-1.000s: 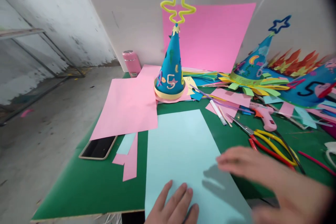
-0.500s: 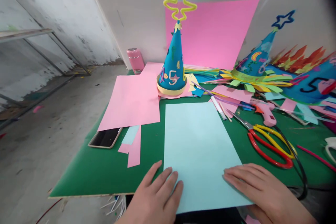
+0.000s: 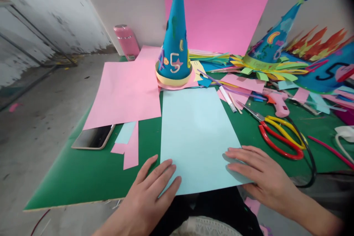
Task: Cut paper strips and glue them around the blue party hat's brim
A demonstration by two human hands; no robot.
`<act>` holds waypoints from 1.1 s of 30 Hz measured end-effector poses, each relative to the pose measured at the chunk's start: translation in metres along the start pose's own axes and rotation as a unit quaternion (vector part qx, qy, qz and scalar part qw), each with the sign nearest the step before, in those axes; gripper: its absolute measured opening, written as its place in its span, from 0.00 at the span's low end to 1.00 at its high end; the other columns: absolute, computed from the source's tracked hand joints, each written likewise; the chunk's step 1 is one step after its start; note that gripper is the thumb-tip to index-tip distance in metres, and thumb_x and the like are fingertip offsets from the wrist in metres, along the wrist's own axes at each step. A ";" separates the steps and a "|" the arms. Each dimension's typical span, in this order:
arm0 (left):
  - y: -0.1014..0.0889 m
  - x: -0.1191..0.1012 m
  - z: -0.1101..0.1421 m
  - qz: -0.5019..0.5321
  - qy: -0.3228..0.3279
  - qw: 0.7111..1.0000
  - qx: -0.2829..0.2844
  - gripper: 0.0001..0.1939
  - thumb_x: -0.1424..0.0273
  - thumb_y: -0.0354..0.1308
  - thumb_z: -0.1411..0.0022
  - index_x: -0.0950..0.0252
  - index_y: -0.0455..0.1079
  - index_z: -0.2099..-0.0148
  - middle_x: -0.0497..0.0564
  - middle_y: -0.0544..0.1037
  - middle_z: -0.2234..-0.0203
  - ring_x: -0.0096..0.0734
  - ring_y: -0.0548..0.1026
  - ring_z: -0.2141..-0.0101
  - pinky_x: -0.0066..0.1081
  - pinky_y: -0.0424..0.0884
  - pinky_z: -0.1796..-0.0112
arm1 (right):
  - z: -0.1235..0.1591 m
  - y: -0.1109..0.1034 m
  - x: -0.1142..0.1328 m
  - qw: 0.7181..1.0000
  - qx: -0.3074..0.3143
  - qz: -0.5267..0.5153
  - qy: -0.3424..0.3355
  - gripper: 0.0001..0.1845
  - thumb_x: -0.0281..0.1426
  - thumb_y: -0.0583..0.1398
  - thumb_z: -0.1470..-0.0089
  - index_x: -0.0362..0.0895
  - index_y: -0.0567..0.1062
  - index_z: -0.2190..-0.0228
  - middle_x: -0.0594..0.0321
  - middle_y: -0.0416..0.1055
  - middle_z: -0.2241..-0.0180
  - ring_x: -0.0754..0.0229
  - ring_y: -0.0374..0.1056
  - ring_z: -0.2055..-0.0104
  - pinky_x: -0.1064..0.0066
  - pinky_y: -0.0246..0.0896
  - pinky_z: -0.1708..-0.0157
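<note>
hands [image 3: 155,191] spread, fingers over pale blue sheet [image 3: 197,129]; pink bottle [image 3: 127,42] upright, lidded, contents hidden.

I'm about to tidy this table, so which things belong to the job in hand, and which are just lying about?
In hand, it seems:
light-blue paper sheet, with the left hand and right hand at its edges

Lying about, apparently:
smartphone, partly under a pink paper sheet
pink flask
scissors
pink glue gun

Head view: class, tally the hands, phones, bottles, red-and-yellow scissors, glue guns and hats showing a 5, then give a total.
Hands: 2
Phone: 1
Bottle: 1
Scissors: 1
Glue gun: 1
Hats with a 5: 2
Total: 8
</note>
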State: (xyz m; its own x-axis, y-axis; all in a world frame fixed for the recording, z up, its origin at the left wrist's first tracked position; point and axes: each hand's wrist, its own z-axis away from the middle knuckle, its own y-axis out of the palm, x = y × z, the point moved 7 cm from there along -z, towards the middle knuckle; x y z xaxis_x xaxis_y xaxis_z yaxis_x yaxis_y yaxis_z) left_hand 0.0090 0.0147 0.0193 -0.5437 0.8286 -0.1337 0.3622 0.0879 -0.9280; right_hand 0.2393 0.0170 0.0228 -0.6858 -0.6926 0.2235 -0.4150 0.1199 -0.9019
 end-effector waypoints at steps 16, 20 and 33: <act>-0.010 0.031 -0.029 0.214 -0.174 0.961 -0.011 0.07 0.78 0.48 0.37 0.63 0.64 0.66 0.47 0.68 0.74 0.31 0.66 0.69 0.34 0.61 0.65 | -0.009 0.001 -0.027 0.961 0.105 -0.160 0.201 0.10 0.33 0.53 0.41 0.47 0.74 0.69 0.62 0.71 0.71 0.61 0.67 0.68 0.68 0.60 0.68; -0.008 0.037 -0.032 0.174 -0.191 0.966 -0.026 0.06 0.76 0.50 0.37 0.64 0.64 0.67 0.47 0.67 0.76 0.31 0.64 0.70 0.33 0.59 0.67 | -0.017 0.005 -0.037 0.939 0.143 -0.179 0.258 0.14 0.38 0.53 0.41 0.46 0.72 0.73 0.65 0.70 0.74 0.62 0.66 0.70 0.70 0.60 0.70; -0.037 0.004 -0.039 -0.193 -0.098 0.969 -0.123 0.10 0.73 0.52 0.39 0.68 0.70 0.55 0.60 0.70 0.56 0.45 0.67 0.53 0.45 0.58 0.52 | -0.017 0.013 -0.049 0.923 0.174 -0.141 0.312 0.15 0.44 0.52 0.43 0.49 0.72 0.68 0.66 0.74 0.66 0.60 0.69 0.64 0.69 0.62 0.66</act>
State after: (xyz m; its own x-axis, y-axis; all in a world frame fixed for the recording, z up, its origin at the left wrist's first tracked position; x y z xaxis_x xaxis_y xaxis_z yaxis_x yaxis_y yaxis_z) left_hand 0.0225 0.0362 0.0668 -0.7985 0.5897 0.1211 0.2599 0.5190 -0.8143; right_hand 0.2570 0.0649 0.0066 -0.8356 -0.1033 0.5395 -0.4876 -0.3128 -0.8151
